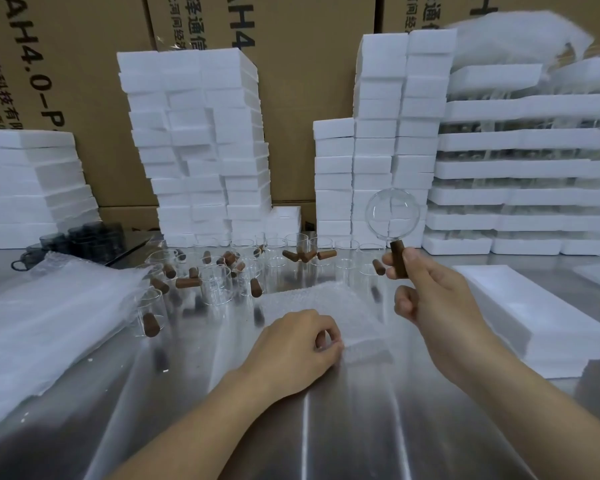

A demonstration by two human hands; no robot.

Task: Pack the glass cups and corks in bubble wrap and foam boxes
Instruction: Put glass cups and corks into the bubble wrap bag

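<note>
My right hand (426, 289) pinches the brown wooden handle of a clear glass cup (392, 216) and holds it up, its round mouth facing me. My left hand (302, 344) rests curled on a sheet of bubble wrap (326, 303) spread on the steel table, gripping its near edge. Several more glass cups (219, 282) with brown handles stand and lie across the table behind the sheet. An open white foam box (534, 313) sits at the right, beside my right hand.
Tall stacks of white foam boxes (201, 143) rise at the back, with more stacks (381, 140) and foam trays (527, 168) to the right. A pile of bubble-wrap bags (49, 313) lies at left. Dark glass cups (84, 237) stand far left. Cardboard cartons (298, 64) form the backdrop.
</note>
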